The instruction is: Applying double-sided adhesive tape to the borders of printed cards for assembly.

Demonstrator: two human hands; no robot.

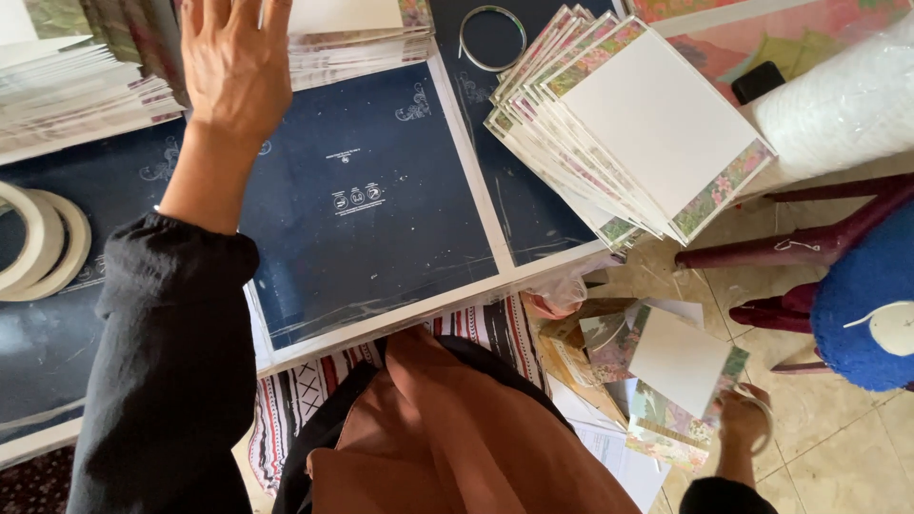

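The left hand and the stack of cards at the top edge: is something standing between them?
Nothing visible stands between them. The left hand already lies over the stack of cards, its fingers reaching the stack's near-left edge. The navy board below is flat and does not block it. The tape rolls lie off to the left.

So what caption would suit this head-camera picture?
Left hand reaches to a card stack; right hand holds a tape roll beside floral-edged cards.

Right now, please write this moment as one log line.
left hand: reaching card stack | right hand: holds tape ring, floral card
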